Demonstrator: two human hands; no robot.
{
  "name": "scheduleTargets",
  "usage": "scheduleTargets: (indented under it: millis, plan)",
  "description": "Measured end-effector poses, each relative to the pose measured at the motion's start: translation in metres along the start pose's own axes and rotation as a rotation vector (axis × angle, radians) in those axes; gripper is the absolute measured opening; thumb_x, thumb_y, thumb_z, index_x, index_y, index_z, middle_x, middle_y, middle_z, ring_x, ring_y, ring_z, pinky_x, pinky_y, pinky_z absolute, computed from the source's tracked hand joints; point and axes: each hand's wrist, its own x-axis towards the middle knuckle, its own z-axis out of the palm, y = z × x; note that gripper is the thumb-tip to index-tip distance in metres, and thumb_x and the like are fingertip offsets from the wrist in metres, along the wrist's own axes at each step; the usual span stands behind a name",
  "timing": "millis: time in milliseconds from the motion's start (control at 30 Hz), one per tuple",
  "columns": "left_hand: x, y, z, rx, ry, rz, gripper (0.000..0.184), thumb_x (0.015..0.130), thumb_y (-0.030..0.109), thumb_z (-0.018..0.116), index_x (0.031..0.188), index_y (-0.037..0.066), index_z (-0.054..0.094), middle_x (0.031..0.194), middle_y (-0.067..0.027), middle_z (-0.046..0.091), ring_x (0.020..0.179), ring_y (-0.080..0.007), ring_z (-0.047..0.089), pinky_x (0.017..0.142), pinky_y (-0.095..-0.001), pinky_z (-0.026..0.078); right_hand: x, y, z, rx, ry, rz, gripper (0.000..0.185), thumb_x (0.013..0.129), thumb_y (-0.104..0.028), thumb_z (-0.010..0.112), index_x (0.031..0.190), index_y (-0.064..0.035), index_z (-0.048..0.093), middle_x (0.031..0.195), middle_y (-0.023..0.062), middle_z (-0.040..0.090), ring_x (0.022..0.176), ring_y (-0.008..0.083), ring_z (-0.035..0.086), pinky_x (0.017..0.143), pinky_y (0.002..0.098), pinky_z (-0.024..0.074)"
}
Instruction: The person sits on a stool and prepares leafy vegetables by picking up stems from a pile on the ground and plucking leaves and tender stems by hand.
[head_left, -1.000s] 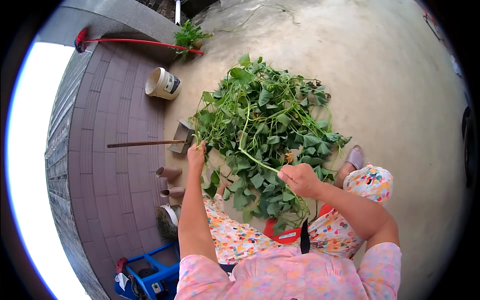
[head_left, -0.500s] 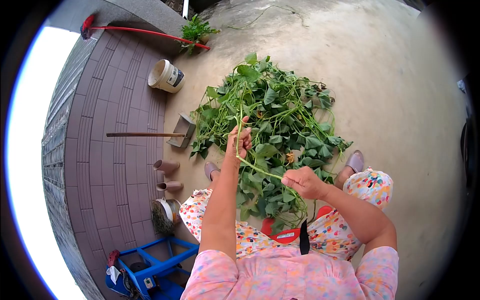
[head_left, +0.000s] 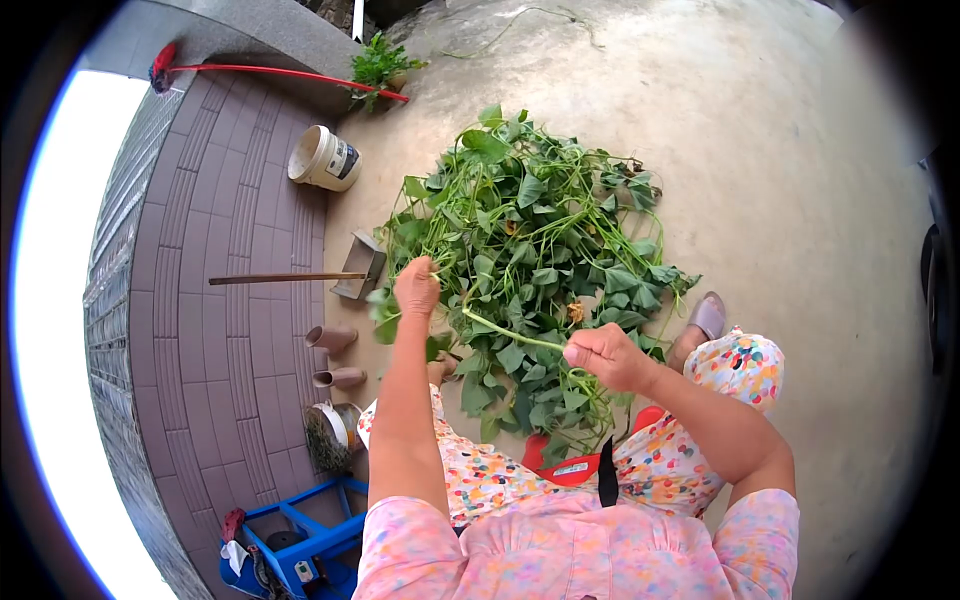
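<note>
My right hand (head_left: 607, 357) is closed around one end of a green vine stem (head_left: 512, 333). The stem's bare far end points left, apart from my other hand. My left hand (head_left: 417, 288) is closed at the left edge of the heap, on a leafy vine piece (head_left: 384, 312) whose leaves are blurred beside the fist. Below and beyond both hands spreads a large heap of leafy green vines (head_left: 545, 225) on the concrete floor, between my feet. A few yellowed leaves (head_left: 576, 312) show among the green ones.
Along the tiled wall at left stand a white bucket (head_left: 325, 158), a long-handled dustpan (head_left: 358, 266), a pair of mauve boots (head_left: 332, 338) and a tub with a brush-like bundle (head_left: 328, 438). A blue metal frame (head_left: 310, 540) is at lower left. A red-handled broom (head_left: 290, 76) lies farther back.
My left hand has moved left, away from the stem, carrying leafy growth. The stem in my right hand is now shorter, with a loose end. My right hand has barely moved.
</note>
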Motion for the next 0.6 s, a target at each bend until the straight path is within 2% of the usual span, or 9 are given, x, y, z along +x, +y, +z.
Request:
scheduleTargets:
  millis: [67, 133, 200, 267, 300, 367, 433, 500, 600]
  plan:
    - [-0.002, -0.031, -0.011, 0.065, -0.022, -0.196, 0.007, 0.071, 0.011, 0.056, 0.069, 0.005, 0.054, 0.065, -0.0156, 0.055, 0.06, -0.0327, 0.052, 0.053, -0.0364, 0.04, 0.002, 0.002, -0.007, 0.017, -0.035, 0.001, 0.023, 0.085, -0.017, 0.049, 0.067, -0.0022, 0.047, 0.049, 0.0052, 0.038, 0.045, 0.0135, 0.035, 0.044, 0.0255, 0.032]
    - [-0.005, -0.058, -0.018, -0.061, 0.009, -0.288, 0.012, 0.072, 0.013, 0.056, 0.067, 0.002, 0.052, 0.064, -0.0169, 0.053, 0.058, -0.0318, 0.051, 0.052, -0.0372, 0.04, 0.002, 0.013, -0.006, 0.265, 0.205, 0.216, 0.025, 0.086, -0.017, 0.046, 0.065, -0.0038, 0.048, 0.05, -0.0012, 0.039, 0.045, 0.0086, 0.033, 0.043, 0.0219, 0.0289]
    - [-0.009, -0.062, -0.016, -0.274, -0.002, -0.399, 0.016, 0.078, 0.014, 0.055, 0.067, 0.002, 0.052, 0.06, -0.0128, 0.055, 0.053, -0.0246, 0.051, 0.05, -0.0332, 0.041, 0.013, 0.026, -0.013, 0.384, 0.247, 0.255, 0.023, 0.086, -0.017, 0.044, 0.067, -0.0053, 0.048, 0.053, -0.0038, 0.04, 0.047, 0.0056, 0.033, 0.044, 0.0199, 0.0284]
    - [-0.017, -0.031, -0.024, -0.975, -0.081, -0.661, 0.018, 0.084, 0.015, 0.051, 0.07, 0.003, 0.052, 0.06, -0.0068, 0.056, 0.053, -0.0153, 0.05, 0.05, -0.0279, 0.042, 0.023, 0.034, -0.016, 0.628, 0.386, 0.278, 0.019, 0.085, -0.016, 0.045, 0.071, -0.0051, 0.049, 0.053, -0.0013, 0.042, 0.046, 0.0065, 0.037, 0.045, 0.0204, 0.0311]
    - [-0.022, -0.015, -0.026, -0.942, -0.135, -0.53, 0.018, 0.087, 0.016, 0.047, 0.074, 0.005, 0.05, 0.063, -0.0038, 0.057, 0.057, -0.0097, 0.051, 0.051, -0.0237, 0.043, 0.026, 0.023, -0.019, 0.725, 0.406, 0.38, 0.014, 0.083, -0.015, 0.046, 0.074, -0.0048, 0.049, 0.056, 0.0011, 0.047, 0.047, 0.0075, 0.041, 0.046, 0.0202, 0.0338]
    - [-0.033, 0.029, -0.024, -1.215, -0.158, -0.476, 0.02, 0.087, 0.021, 0.048, 0.076, 0.004, 0.05, 0.062, -0.0063, 0.057, 0.057, -0.0127, 0.055, 0.06, -0.0268, 0.047, 0.028, 0.037, -0.019, 0.828, 0.422, 0.383, 0.014, 0.084, -0.015, 0.046, 0.076, -0.0049, 0.051, 0.058, 0.0014, 0.049, 0.05, 0.0078, 0.043, 0.048, 0.0204, 0.0345]
    - [-0.044, 0.066, -0.023, -1.331, -0.297, -0.541, 0.02, 0.087, 0.023, 0.048, 0.077, 0.005, 0.046, 0.055, -0.004, 0.049, 0.048, -0.0119, 0.051, 0.047, -0.0237, 0.046, 0.03, 0.052, -0.021, 0.928, 0.457, 0.406, 0.011, 0.084, -0.014, 0.047, 0.079, -0.0055, 0.053, 0.064, 0.0023, 0.054, 0.056, 0.0094, 0.048, 0.054, 0.0205, 0.0371]
    - [-0.052, 0.105, -0.022, -1.299, -0.359, -0.549, 0.018, 0.085, 0.024, 0.051, 0.076, 0.009, 0.047, 0.052, 0.0049, 0.037, 0.038, -0.0028, 0.031, 0.032, -0.0172, 0.029, 0.032, 0.057, -0.024, 0.929, 0.498, 0.416, 0.011, 0.083, -0.013, 0.048, 0.077, -0.0058, 0.053, 0.064, 0.0033, 0.055, 0.054, 0.0089, 0.048, 0.053, 0.0198, 0.039]
    - [-0.065, 0.14, -0.007, -1.351, -0.316, -0.496, 0.009, 0.081, 0.016, 0.058, 0.085, 0.01, 0.054, 0.056, 0.0076, 0.043, 0.04, -0.0003, 0.033, 0.034, -0.016, 0.024, 0.034, 0.061, -0.031, 0.915, 0.544, 0.425, 0.011, 0.083, -0.012, 0.048, 0.075, -0.0067, 0.052, 0.065, 0.0041, 0.056, 0.053, 0.0085, 0.048, 0.052, 0.0191, 0.0405]
